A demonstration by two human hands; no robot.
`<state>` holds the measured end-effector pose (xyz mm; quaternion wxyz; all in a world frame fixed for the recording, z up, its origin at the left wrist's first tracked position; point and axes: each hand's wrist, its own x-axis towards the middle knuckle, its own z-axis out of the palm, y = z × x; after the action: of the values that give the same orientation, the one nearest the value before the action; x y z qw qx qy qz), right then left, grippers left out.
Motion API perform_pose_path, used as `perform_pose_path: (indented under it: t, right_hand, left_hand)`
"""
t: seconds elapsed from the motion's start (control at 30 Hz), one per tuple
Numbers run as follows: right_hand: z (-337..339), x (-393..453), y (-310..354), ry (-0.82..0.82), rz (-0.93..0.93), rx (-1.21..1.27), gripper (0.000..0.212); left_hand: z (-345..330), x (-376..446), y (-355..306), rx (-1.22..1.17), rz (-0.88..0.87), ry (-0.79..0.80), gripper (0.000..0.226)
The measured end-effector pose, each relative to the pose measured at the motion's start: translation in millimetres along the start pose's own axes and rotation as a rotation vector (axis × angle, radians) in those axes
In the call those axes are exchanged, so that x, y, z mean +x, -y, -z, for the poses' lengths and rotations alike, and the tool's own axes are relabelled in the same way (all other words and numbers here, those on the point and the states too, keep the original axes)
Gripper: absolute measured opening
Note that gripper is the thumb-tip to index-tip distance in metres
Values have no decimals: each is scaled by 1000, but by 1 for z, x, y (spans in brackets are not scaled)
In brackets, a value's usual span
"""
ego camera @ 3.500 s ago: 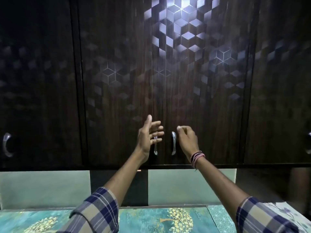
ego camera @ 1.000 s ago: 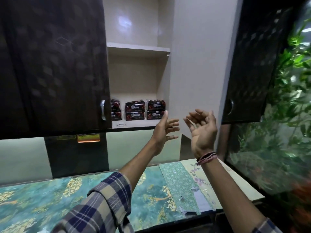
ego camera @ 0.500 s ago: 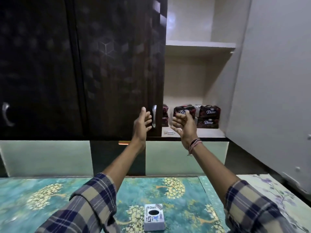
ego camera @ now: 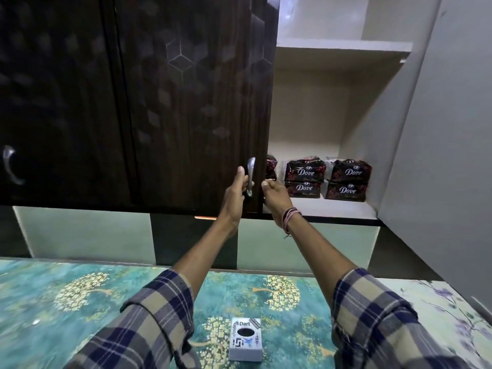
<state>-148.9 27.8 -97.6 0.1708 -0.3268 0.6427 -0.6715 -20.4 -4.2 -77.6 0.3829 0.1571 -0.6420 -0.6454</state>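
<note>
A dark wood-grain cabinet door (ego camera: 191, 115) with a metal handle (ego camera: 250, 177) stands nearly closed in front of me. My left hand (ego camera: 235, 193) grips that handle, thumb up along its left side. My right hand (ego camera: 274, 197) is curled against the door's free edge just right of the handle, and its fingertips are hidden. Behind the edge, the open cabinet shows a lower shelf (ego camera: 346, 209) with stacked dark Dove packets (ego camera: 303, 177) and more Dove packets (ego camera: 347, 179). The upper shelf (ego camera: 343, 46) looks bare.
The cabinet's right door (ego camera: 447, 155) is swung open, its pale inner face turned to me. Another closed dark door with a handle (ego camera: 10, 166) is at the left. Below lies a counter with a teal patterned cover (ego camera: 80, 288), and a small Dart box (ego camera: 246, 339) stands on it.
Both doors were shut 3.5 s ago; the right one has since swung open. In the last half second my left hand closed round the left door's handle and my right hand reached its edge.
</note>
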Motion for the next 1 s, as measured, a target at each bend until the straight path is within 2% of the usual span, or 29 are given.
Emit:
perform_pose_path:
  t: [0.07,0.17,0.3,0.47,0.67,0.9,1.0]
  right_hand:
    - [4,-14,0,16,31,-24,31]
    - [14,-57,-4,131,91,20,27]
    - [7,-124,10,263,167,164,33]
    - [-35,-182,30,426,106,333,52]
    - [-106,-216,41,576,35,458,70]
    - [-184,-235,49,719,-6,430,75]
    - [-209,-239,52,735,9,418,73]
  left_hand:
    - [-4,-12,-1,-10,-24,-86,53]
    - [-2,-44,3,-1,-97,-257,57]
    - [10,-105,11,79,-376,-460,48]
    - [39,-173,13,391,-644,-514,51]
    - [92,-224,6,635,-662,-624,60]
    - [166,-244,-6,747,-586,-753,44]
    - [193,-244,-13,787,-557,-784,47]
